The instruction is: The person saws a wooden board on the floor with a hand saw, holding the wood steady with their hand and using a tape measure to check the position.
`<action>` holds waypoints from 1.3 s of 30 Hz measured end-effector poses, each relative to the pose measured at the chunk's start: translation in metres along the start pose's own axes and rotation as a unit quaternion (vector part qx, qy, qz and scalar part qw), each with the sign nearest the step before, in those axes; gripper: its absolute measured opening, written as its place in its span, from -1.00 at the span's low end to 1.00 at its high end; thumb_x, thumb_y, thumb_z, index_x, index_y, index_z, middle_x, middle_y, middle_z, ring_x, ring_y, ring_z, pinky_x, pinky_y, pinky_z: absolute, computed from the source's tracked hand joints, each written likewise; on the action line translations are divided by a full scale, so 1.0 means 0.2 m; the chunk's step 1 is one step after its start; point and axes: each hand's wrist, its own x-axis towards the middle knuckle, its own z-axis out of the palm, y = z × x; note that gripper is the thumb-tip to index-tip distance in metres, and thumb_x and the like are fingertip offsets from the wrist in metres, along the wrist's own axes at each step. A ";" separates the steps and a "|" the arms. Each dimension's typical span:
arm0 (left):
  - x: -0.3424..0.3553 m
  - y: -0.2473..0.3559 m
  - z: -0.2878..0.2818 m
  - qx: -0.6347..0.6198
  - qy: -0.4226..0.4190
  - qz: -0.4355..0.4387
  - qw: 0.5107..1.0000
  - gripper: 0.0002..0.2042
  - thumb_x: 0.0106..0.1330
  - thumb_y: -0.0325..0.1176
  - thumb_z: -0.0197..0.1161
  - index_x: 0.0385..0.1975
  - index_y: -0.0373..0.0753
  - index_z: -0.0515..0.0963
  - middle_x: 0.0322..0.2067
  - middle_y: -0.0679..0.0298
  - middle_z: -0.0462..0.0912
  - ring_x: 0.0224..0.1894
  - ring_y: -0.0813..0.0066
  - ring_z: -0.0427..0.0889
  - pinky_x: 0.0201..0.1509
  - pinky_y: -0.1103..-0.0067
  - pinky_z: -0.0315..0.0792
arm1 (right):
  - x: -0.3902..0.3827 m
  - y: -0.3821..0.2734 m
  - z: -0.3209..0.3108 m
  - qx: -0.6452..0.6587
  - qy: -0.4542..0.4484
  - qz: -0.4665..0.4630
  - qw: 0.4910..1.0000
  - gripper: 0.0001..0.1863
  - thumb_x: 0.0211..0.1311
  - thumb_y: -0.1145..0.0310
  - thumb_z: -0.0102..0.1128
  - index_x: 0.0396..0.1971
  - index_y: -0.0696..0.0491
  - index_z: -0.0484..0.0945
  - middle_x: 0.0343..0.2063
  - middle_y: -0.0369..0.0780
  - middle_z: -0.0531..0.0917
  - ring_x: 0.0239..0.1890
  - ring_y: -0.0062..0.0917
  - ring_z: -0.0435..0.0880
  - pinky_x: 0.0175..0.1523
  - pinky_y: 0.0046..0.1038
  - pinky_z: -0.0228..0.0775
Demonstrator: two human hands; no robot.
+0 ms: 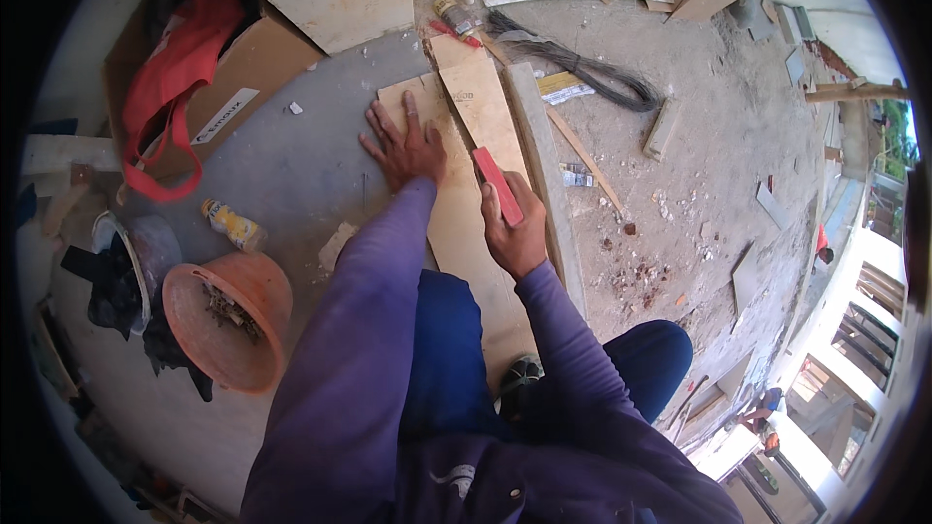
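My left hand (406, 147) lies flat with fingers spread on a small piece of plywood (393, 95). Beside it runs a long, narrow plywood board (476, 213) that stretches from near my feet toward the far side. My right hand (517, 238) is closed round a red bar-shaped tool (497, 184), held over the long board. The tool's exact kind and its working end cannot be made out. Along the right side of the plywood is a raised concrete edge (536, 126).
An orange bucket (184, 293) with debris, a yellow bottle (233, 223) and a white bucket (144, 272) stand at left. Behind them is a cardboard box (238, 78) with a red bag (194, 49). A black wire coil (592, 78) and wood scraps lie at right.
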 end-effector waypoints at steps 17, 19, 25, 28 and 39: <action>-0.02 0.02 0.00 -0.023 -0.012 0.004 1.000 -0.30 0.59 0.05 0.07 0.69 0.20 0.05 0.67 -0.11 -0.15 0.72 -0.09 -0.17 0.68 -0.19 -0.30 | -0.03 0.06 0.05 -0.011 0.035 -0.009 0.999 -0.74 0.49 0.38 0.30 0.04 0.21 0.60 -0.44 0.06 0.67 -0.46 -0.17 0.74 -0.28 -0.30 0.55; 0.00 -0.10 0.01 -0.001 0.001 -0.014 1.000 -0.29 0.59 0.04 0.07 0.69 0.21 0.03 0.67 -0.10 -0.16 0.72 -0.09 -0.18 0.68 -0.19 -0.30 | -0.28 -0.03 -0.03 -0.005 0.004 0.014 1.000 -0.69 0.49 0.41 0.28 0.11 0.25 0.59 -0.41 0.00 0.71 -0.40 -0.31 0.79 -0.20 -0.38 0.60; -0.01 -0.08 0.01 0.000 -0.010 -0.015 1.000 -0.29 0.58 0.05 0.07 0.69 0.21 0.03 0.67 -0.10 -0.16 0.73 -0.07 -0.20 0.68 -0.19 -0.29 | -0.48 -0.08 -0.22 -0.040 -0.011 0.005 0.999 -0.66 0.48 0.46 0.27 0.16 0.26 0.58 -0.35 -0.03 0.74 -0.35 -0.36 0.83 -0.16 -0.39 0.63; -0.01 -0.01 0.02 -0.003 0.008 0.000 1.000 -0.29 0.58 0.06 0.06 0.69 0.21 0.03 0.67 -0.10 -0.14 0.73 -0.07 -0.20 0.68 -0.18 -0.28 | -0.08 0.02 -0.01 -0.020 0.003 0.009 1.000 -0.73 0.49 0.40 0.29 0.05 0.22 0.60 -0.41 0.03 0.71 -0.39 -0.15 0.80 -0.23 -0.32 0.58; -0.01 -0.09 0.03 0.012 0.017 -0.009 1.000 -0.29 0.58 0.06 0.08 0.69 0.21 0.05 0.67 -0.09 -0.14 0.72 -0.07 -0.16 0.68 -0.19 -0.27 | -0.49 -0.08 -0.24 -0.034 -0.018 0.036 0.999 -0.67 0.47 0.43 0.28 0.12 0.27 0.59 -0.32 0.02 0.76 -0.28 -0.23 0.86 -0.13 -0.37 0.63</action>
